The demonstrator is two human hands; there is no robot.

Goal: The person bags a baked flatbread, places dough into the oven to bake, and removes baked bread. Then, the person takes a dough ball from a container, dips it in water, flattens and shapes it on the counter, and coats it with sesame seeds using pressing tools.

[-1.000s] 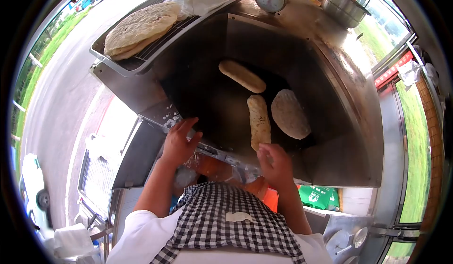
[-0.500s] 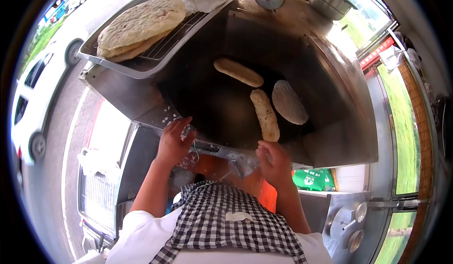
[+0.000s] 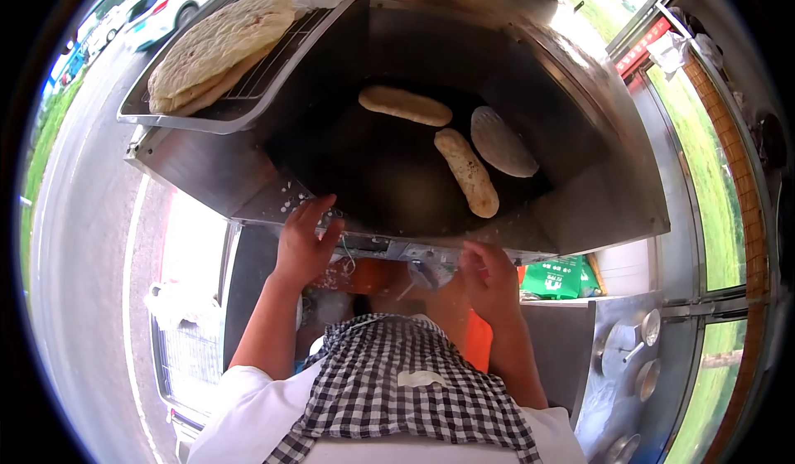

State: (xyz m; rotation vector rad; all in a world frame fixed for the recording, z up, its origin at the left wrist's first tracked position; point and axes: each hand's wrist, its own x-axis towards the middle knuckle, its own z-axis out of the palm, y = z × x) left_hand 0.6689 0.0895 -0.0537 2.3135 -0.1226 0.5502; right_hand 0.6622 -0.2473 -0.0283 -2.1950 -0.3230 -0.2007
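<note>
"How are the arms set?"
"Both reach forward, the bare left forearm [image 3: 271, 327] and right forearm [image 3: 515, 356] angling slightly inward."
"And the left hand [image 3: 305, 244]?"
"Its fingers [image 3: 310, 214] point ahead, with the thumb [image 3: 332, 234] spread away from them."
"The right hand [image 3: 492, 280]?"
"Fingers loosely bent, short of a fist. The two hands are well apart, at nearly the same reach."

Three breads [image 3: 467, 174] on griddle [image 3: 356, 182] | stacked flatbreads [image 3: 217, 54] on tray [image 3: 186, 122], behind-left
</note>
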